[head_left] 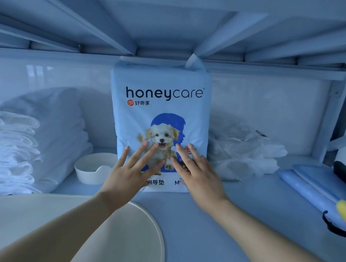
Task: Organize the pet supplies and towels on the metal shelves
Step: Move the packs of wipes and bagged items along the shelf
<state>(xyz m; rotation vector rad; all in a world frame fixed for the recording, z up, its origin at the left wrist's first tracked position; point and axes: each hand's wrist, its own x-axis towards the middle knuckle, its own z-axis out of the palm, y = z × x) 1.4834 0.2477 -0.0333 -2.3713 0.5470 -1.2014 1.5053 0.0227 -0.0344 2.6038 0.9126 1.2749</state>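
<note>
The pad pack [156,125] is stood upright mid-shelf [234,211], between towels [16,138] and plastic wrap [240,152]. Both hands' grips are spread flat, left hand [130,169] and right hand [199,174]; probably best pushed low and evenly so it isn't tipped.

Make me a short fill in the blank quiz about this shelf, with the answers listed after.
1. The pad package shows a picture of a ____.
2. The folded towels lie to the ____ of the package.
3. Both the left hand and the right hand are ____, palms against the package front.

Answers: puppy; left; open
</note>
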